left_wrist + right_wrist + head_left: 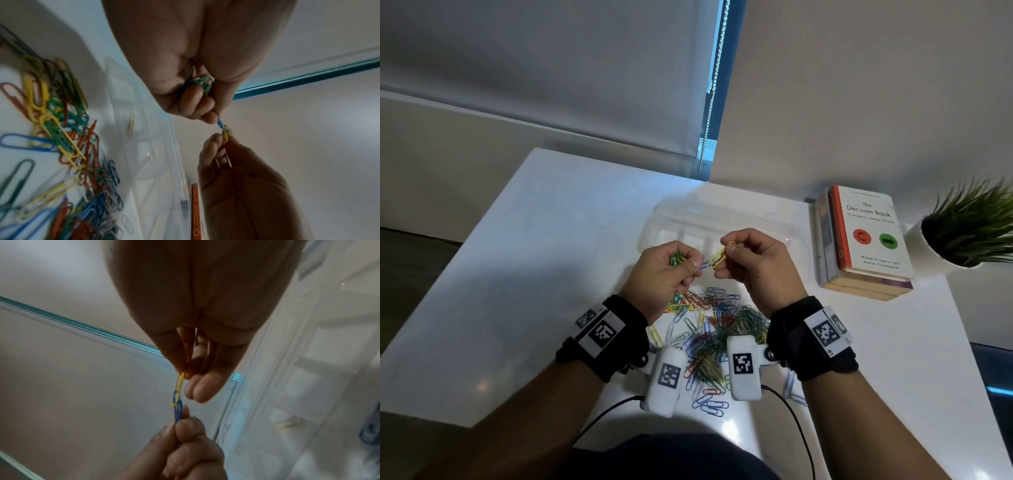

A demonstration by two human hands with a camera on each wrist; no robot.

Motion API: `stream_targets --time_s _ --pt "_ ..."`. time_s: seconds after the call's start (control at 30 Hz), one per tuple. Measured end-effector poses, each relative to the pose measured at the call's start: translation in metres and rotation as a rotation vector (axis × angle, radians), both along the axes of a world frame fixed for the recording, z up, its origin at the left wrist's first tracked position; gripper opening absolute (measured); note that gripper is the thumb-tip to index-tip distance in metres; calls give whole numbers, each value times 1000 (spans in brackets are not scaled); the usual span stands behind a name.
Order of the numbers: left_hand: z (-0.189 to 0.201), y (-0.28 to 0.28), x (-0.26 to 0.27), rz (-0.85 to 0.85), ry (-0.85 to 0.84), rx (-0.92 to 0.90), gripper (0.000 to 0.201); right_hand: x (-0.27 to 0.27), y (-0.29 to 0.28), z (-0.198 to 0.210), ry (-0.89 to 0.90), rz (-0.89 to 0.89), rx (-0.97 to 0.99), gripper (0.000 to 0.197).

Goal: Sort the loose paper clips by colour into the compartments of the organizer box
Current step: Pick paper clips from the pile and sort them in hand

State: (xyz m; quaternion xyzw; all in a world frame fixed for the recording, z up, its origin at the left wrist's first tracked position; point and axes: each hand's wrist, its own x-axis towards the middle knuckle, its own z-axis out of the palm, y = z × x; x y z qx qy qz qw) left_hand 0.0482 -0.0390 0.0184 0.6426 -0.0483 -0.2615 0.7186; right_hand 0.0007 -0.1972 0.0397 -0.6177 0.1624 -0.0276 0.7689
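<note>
Both hands raised above table (pixel 524 240); left hand (pixel 667 270) pinches blue clip (pixel 703 265) at fingertips, green clips (pixel 676 257) bunched in its palm; right hand (pixel 753 260) pinches yellow clip (pixel 719 257); blue and yellow clips hooked together between the hands; loose mixed-colour clip pile (pixel 712 329) on table below wrists; clear organizer box (pixel 722 212) open just beyond hands, one pale clip (pixel 131 123) in a compartment; books (pixel 866 240) and potted plant (pixel 969 229) to the right.
</note>
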Motion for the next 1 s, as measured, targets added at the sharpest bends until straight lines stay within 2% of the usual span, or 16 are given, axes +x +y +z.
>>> stream_targets --time_s 0.27,0.53,0.73,0.9,1.0 --pt "3 -5 -2 18 -75 -10 13 -5 -2 3 27 118 56 14" --pt "6 -6 -3 31 69 -157 15 -11 -1 4 25 179 32 17" --pt "7 -5 -3 -1 87 -210 16 -11 6 6 -8 47 150 13" --pt "10 -6 -5 -23 53 -187 16 -10 11 10 -18 -58 26 13" --pt "10 -5 -5 -30 -42 -61 14 -11 13 12 -12 -86 -11 11"
